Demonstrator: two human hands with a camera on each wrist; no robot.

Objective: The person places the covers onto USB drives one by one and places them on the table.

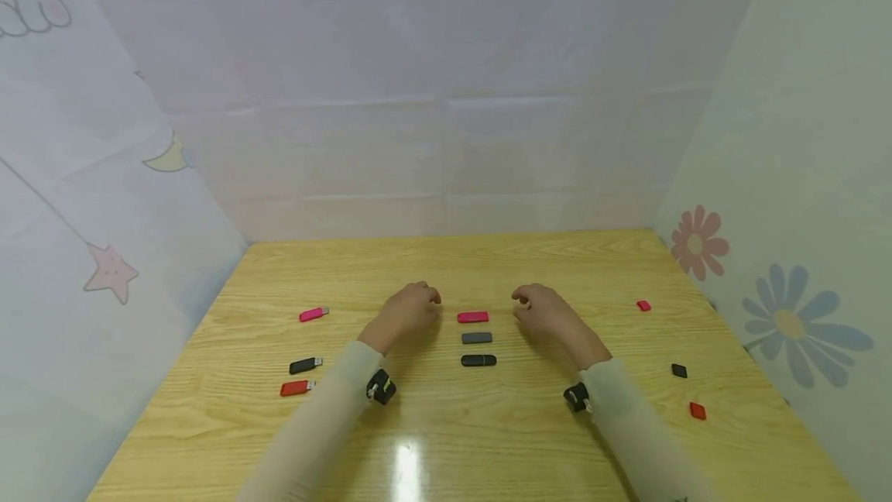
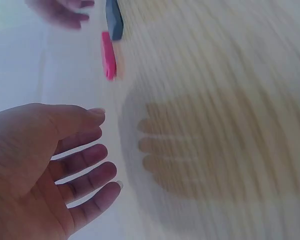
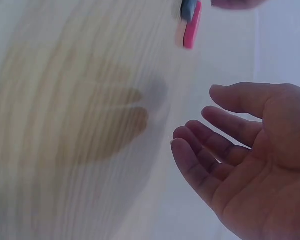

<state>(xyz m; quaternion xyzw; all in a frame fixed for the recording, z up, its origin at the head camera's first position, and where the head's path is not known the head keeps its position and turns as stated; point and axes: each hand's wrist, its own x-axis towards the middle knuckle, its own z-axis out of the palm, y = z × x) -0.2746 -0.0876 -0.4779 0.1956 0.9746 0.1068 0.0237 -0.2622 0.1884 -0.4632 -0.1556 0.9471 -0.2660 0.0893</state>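
Note:
My left hand (image 1: 409, 308) hovers over the table, holding nothing, its fingers loosely bent. Opposite it is my right hand (image 1: 547, 310), likewise without anything in its fingers. Between the two hands lie a pink USB stick (image 1: 473, 318), a grey USB stick (image 1: 477, 338) and a black USB stick (image 1: 478, 360), one in front of another. In the left wrist view, the pink stick (image 2: 108, 56) is beyond the thumb, apart from it. The right wrist view likewise shows the pink stick (image 3: 192, 26) beyond the right thumb, partly behind the grey one (image 3: 188, 9).
At left lie pink (image 1: 313, 314), black (image 1: 305, 365) and red (image 1: 297, 387) USB sticks with metal plugs showing. Small pink (image 1: 644, 305), black (image 1: 679, 370) and red (image 1: 698, 410) cap-like pieces lie at right. Printed cloth walls (image 1: 446, 138) border the wooden table (image 1: 488, 440).

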